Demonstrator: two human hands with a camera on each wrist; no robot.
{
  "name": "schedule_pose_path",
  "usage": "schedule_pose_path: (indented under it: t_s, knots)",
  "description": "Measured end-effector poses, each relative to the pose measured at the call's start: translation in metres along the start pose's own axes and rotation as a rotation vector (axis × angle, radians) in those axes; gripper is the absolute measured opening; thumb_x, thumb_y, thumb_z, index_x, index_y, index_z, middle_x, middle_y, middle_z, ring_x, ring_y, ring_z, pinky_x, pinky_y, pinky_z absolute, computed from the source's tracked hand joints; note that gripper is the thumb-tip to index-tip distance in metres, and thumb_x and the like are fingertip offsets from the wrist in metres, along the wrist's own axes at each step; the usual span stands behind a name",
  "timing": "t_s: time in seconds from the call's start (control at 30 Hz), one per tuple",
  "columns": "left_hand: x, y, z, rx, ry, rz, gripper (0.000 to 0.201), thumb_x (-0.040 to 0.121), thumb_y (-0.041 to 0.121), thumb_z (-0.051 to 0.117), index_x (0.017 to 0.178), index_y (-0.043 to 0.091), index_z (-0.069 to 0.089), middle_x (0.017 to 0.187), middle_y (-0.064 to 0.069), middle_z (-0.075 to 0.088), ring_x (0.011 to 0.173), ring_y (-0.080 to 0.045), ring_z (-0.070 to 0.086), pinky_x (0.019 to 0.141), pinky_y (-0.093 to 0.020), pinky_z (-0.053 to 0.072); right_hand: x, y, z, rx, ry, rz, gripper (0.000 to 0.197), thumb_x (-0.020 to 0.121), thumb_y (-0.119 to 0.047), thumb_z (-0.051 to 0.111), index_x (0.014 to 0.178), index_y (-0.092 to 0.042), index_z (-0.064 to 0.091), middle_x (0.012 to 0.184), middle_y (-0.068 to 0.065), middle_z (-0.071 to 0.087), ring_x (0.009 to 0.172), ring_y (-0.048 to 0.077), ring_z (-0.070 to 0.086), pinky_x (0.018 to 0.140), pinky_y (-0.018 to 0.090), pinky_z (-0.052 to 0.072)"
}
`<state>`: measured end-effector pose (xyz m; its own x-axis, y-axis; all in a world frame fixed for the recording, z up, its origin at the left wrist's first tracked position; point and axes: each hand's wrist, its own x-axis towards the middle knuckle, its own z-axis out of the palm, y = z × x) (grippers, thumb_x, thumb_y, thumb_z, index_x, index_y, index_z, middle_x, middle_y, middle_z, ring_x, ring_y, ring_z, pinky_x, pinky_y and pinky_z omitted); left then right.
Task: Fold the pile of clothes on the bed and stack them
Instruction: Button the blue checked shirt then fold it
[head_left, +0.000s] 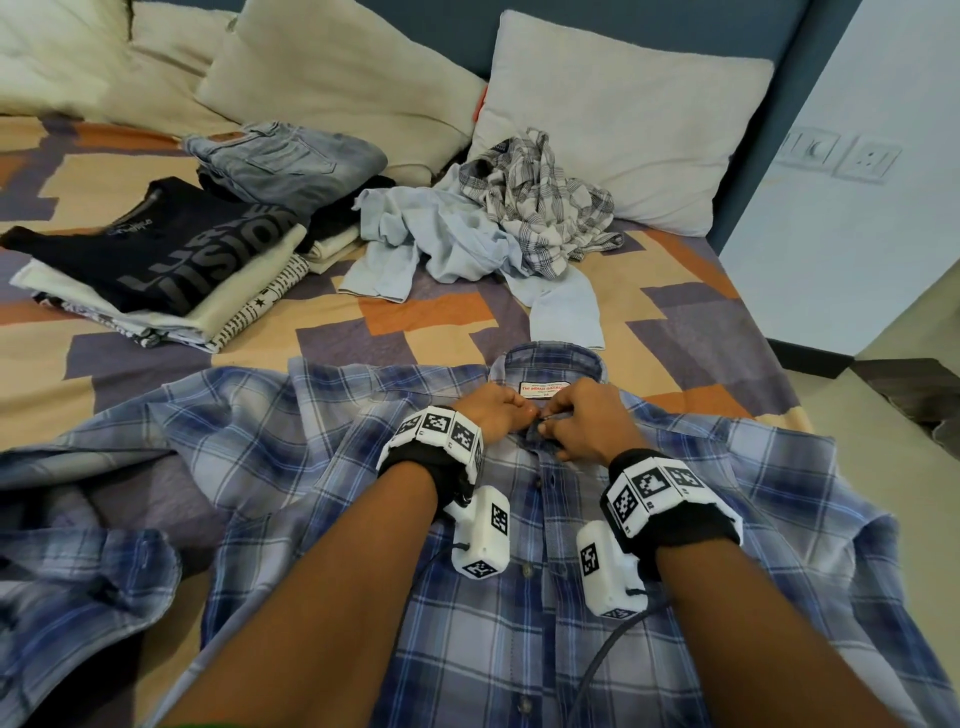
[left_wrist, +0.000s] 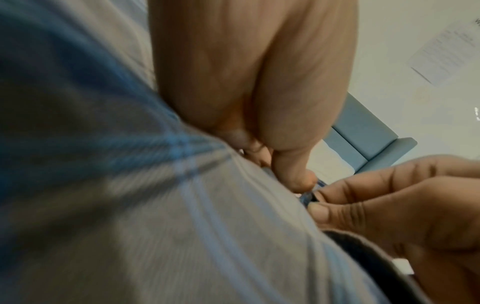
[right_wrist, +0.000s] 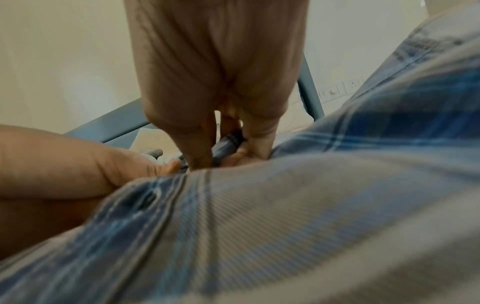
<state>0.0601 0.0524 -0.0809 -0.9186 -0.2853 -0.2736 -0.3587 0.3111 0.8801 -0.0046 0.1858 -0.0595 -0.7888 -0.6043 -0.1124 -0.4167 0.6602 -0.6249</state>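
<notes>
A blue plaid shirt (head_left: 493, 597) lies spread face up on the bed, collar away from me. My left hand (head_left: 491, 415) and right hand (head_left: 582, 421) meet just below the collar, each pinching the shirt's front placket at the top button. In the left wrist view, my left hand (left_wrist: 293, 176) pinches the cloth edge (left_wrist: 182, 205) while the right hand's fingers (left_wrist: 363, 201) hold it opposite. In the right wrist view, my right hand (right_wrist: 215, 152) grips a dark fold of the plaid shirt (right_wrist: 285, 205).
A folded stack topped by a black printed T-shirt (head_left: 171, 254) and folded jeans (head_left: 291, 161) sit at the back left. A crumpled light blue shirt (head_left: 441, 244) and a grey checked shirt (head_left: 540, 202) lie by the pillows (head_left: 623, 114). The bed's right edge meets the floor (head_left: 883, 415).
</notes>
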Motion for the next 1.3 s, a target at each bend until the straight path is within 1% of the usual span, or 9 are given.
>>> schedule_pose_path:
  t_s: [0.1,0.2,0.43,0.57,0.7,0.83,0.93,1.07,1.3]
  knots:
    - [0.001,-0.002,0.000,0.016,-0.046,0.000,0.012,0.091,0.024,0.066,0.081,0.021,0.062,0.092,-0.001,0.066,0.093,-0.016,0.062,0.096,-0.031,0.048,-0.001,-0.001,-0.005,0.070,-0.011,0.059,0.013,0.083,-0.001,0.067,0.070,0.001,0.068,0.068,0.013,0.066,0.054,0.025,0.066,0.056,0.040,0.061]
    - [-0.001,-0.003,0.000,-0.077,-0.100,0.009,0.014,0.083,0.007,0.073,0.083,0.015,0.062,0.093,-0.007,0.067,0.095,-0.021,0.063,0.100,-0.040,0.049,0.000,0.001,-0.006,0.180,-0.058,0.146,0.015,0.084,0.003,0.071,0.070,-0.002,0.065,0.070,0.010,0.062,0.058,0.020,0.064,0.060,0.039,0.062]
    - [0.004,-0.001,0.001,-0.085,-0.052,-0.003,0.017,0.078,-0.004,0.071,0.076,0.013,0.066,0.089,-0.016,0.068,0.090,-0.026,0.062,0.099,-0.049,0.049,0.008,0.005,-0.007,0.212,-0.177,0.228,0.007,0.087,0.007,0.063,0.083,0.005,0.069,0.069,0.008,0.065,0.075,0.028,0.068,0.080,0.051,0.059]
    - [0.004,0.002,0.001,-0.047,-0.015,-0.017,0.019,0.075,-0.003,0.071,0.072,0.015,0.069,0.092,-0.014,0.071,0.096,-0.029,0.066,0.096,-0.045,0.052,0.010,-0.002,-0.010,0.137,-0.194,0.225,0.013,0.080,0.004,0.062,0.086,0.014,0.068,0.074,0.018,0.070,0.077,0.034,0.072,0.074,0.048,0.061]
    - [0.005,0.003,0.005,-0.046,0.021,-0.039,0.023,0.074,-0.006,0.067,0.065,0.016,0.066,0.086,-0.014,0.069,0.089,-0.027,0.064,0.094,-0.047,0.053,0.009,-0.002,-0.008,0.099,-0.138,0.197,0.012,0.090,-0.005,0.060,0.078,-0.006,0.061,0.072,0.008,0.061,0.059,0.017,0.062,0.052,0.023,0.055]
    - [0.005,0.004,0.008,-0.058,0.097,-0.063,0.022,0.074,-0.005,0.070,0.066,0.015,0.065,0.074,-0.006,0.065,0.081,-0.022,0.061,0.085,-0.040,0.055,0.008,0.002,-0.009,0.253,-0.195,0.258,0.020,0.090,-0.001,0.064,0.071,-0.006,0.060,0.067,0.008,0.061,0.063,0.019,0.064,0.069,0.035,0.062]
    - [0.005,0.004,0.008,-0.066,0.130,-0.081,0.018,0.075,-0.001,0.073,0.072,0.014,0.065,0.074,-0.005,0.064,0.077,-0.020,0.060,0.074,-0.032,0.053,0.002,0.006,-0.012,0.435,-0.224,0.253,0.013,0.090,0.005,0.061,0.081,-0.003,0.060,0.073,0.010,0.060,0.065,0.018,0.063,0.060,0.027,0.060]
    - [0.004,0.006,0.006,-0.076,0.116,-0.084,0.019,0.075,0.000,0.074,0.073,0.015,0.063,0.073,-0.005,0.062,0.075,-0.020,0.058,0.071,-0.028,0.049,-0.002,0.013,-0.014,0.586,-0.253,0.265,0.009,0.091,0.001,0.063,0.084,-0.003,0.062,0.068,0.005,0.060,0.067,0.015,0.062,0.066,0.027,0.060]
    - [0.001,0.005,0.004,-0.046,0.093,-0.055,0.021,0.079,0.001,0.072,0.068,0.015,0.061,0.067,-0.001,0.059,0.067,-0.013,0.054,0.064,-0.022,0.045,0.001,0.011,-0.010,0.485,-0.215,0.214,0.012,0.085,0.006,0.069,0.081,-0.004,0.063,0.081,0.008,0.065,0.075,0.020,0.068,0.069,0.034,0.062]
